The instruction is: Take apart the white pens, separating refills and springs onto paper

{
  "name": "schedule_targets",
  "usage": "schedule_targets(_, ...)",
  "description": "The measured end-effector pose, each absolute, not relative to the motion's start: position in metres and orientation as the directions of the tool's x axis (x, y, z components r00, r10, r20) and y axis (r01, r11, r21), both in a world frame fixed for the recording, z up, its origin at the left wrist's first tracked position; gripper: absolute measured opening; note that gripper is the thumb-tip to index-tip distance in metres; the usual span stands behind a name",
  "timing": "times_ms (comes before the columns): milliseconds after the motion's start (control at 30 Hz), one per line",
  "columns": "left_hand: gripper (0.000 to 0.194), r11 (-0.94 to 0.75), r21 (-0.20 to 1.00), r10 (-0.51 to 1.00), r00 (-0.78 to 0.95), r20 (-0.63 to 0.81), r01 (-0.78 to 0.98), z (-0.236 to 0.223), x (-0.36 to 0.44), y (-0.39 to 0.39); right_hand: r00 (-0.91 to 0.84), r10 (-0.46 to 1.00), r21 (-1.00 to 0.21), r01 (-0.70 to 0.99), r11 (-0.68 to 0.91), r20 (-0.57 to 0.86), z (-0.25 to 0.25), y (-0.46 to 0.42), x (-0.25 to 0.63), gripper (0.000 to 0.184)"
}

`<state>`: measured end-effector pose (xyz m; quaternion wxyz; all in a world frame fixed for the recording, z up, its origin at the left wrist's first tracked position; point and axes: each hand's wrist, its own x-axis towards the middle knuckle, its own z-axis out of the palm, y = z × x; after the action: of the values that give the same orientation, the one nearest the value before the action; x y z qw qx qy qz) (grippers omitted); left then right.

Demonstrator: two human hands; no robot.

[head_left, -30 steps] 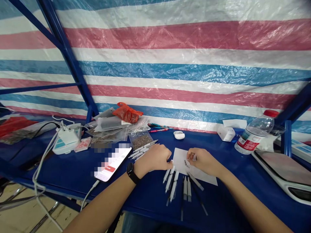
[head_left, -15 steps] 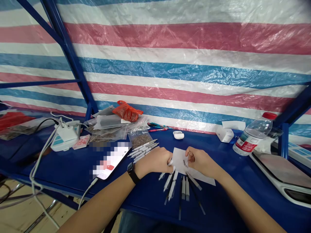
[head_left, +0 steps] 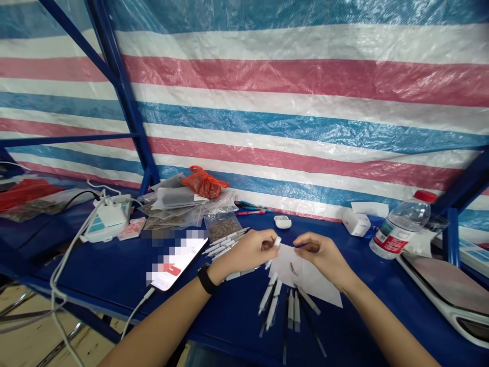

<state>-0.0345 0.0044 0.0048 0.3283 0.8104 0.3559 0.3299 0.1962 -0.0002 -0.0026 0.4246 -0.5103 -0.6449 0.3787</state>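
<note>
My left hand [head_left: 257,250] is closed around a white pen barrel [head_left: 277,241], one end showing above the thumb and part of it below the fingers. Across from it, my right hand [head_left: 324,255] hovers over a white paper sheet [head_left: 319,280], fingers curved and apart from the thumb, with nothing visible between them. Small dark pieces [head_left: 293,268], perhaps springs, lie on the sheet. Just in front are white pen barrels [head_left: 273,306], barrels with grey grips [head_left: 294,311] and thin dark refills [head_left: 285,331]. More white pens [head_left: 225,242] lie beyond my left wrist.
A charging phone [head_left: 179,262] lies left. Behind it are bags of small brown parts [head_left: 221,227], a red plastic bag [head_left: 206,183] and a power strip [head_left: 107,224]. A white earbud case [head_left: 282,221] sits at the back; a bottle [head_left: 401,227] and a scale [head_left: 446,290] stand right.
My left hand has lifted from the pens and turned, with the white barrel now pointing up. The fingers of my right hand have spread apart. The camera view has tilted slightly up.
</note>
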Motion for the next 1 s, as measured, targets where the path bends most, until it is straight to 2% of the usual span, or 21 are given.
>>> schedule_targets(133,0.026,-0.513,0.781,0.802,0.523,0.289,0.356,0.005,-0.030,0.000,-0.170,0.979,-0.964,0.218,0.153,0.117,0.001,-0.003,0.193,0.026)
schedule_targets(233,0.034,-0.540,0.724,0.811,0.496,0.310,0.430,0.005,-0.029,-0.002,-0.173,0.982,-0.979,0.177,0.102,0.071,0.005,-0.005,0.193,0.027)
schedule_targets(333,0.030,-0.589,0.650,0.798,0.474,0.373,0.480,0.003,-0.028,-0.002,-0.170,0.985,-0.986,0.150,0.071,0.045,0.007,-0.006,0.193,0.032)
schedule_targets(533,0.019,-0.607,0.653,0.785,0.468,0.405,0.453,-0.007,-0.022,-0.003,-0.166,0.985,-0.999,0.005,0.045,0.044,0.007,-0.011,0.185,0.045)
schedule_targets(700,0.015,-0.674,0.610,0.730,0.501,0.465,0.417,-0.011,-0.018,-0.005,-0.122,0.992,-0.996,-0.078,0.032,0.041,0.001,-0.015,0.176,0.044)
schedule_targets(867,0.019,-0.716,0.542,0.695,0.517,0.500,0.439,-0.013,-0.019,-0.004,-0.101,0.990,-0.995,0.006,0.097,0.096,0.004,-0.012,0.176,0.046)
schedule_targets(933,0.019,-0.713,0.537,0.699,0.516,0.496,0.450,-0.012,-0.020,-0.004,-0.095,0.986,-0.982,0.118,0.148,0.137,0.011,-0.015,0.179,0.050)
schedule_targets(1000,0.018,-0.705,0.538,0.708,0.505,0.493,0.463,-0.011,-0.021,-0.004,-0.062,0.977,-0.927,0.308,0.213,0.204,0.018,-0.026,0.185,0.049)
